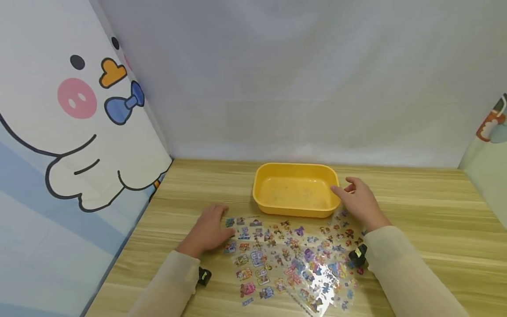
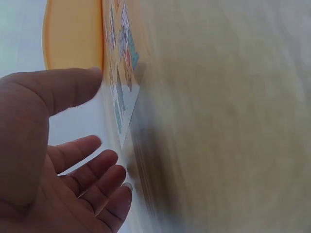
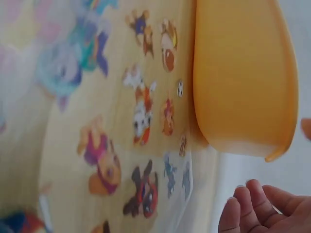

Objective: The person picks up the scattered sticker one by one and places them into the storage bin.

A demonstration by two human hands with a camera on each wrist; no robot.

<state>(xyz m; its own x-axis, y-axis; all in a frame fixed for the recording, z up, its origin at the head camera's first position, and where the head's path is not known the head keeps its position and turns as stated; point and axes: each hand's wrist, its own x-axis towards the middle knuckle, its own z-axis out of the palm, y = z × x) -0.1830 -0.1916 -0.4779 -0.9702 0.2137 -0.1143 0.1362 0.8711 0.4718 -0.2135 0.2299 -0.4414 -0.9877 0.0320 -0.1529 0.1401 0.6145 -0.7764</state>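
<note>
A yellow plastic basin [image 1: 293, 210] sits on the wooden table, with several clear sticker sheets [image 1: 259, 259] spread in front of it. My right hand [image 1: 359, 203] is at the basin's right end. Its thumb overlaps the rim in the head view, while the other fingers [image 3: 250, 206] curve loosely outside the wall in the right wrist view. To the left of the sheets, my left hand [image 1: 209, 231] hovers low with thumb and fingers apart and nothing between them. A sheet corner [image 2: 127, 109] shows just beyond its fingertips in the left wrist view.
The wooden table [image 1: 428, 211] ends at a pale cloth backdrop [image 1: 301, 88]. A cartoon-printed cloth [image 1: 119, 171] hangs along the left side. Glare covers part of the sheets near the front. Black wrist devices [image 1: 358, 255] sit low, close to the table.
</note>
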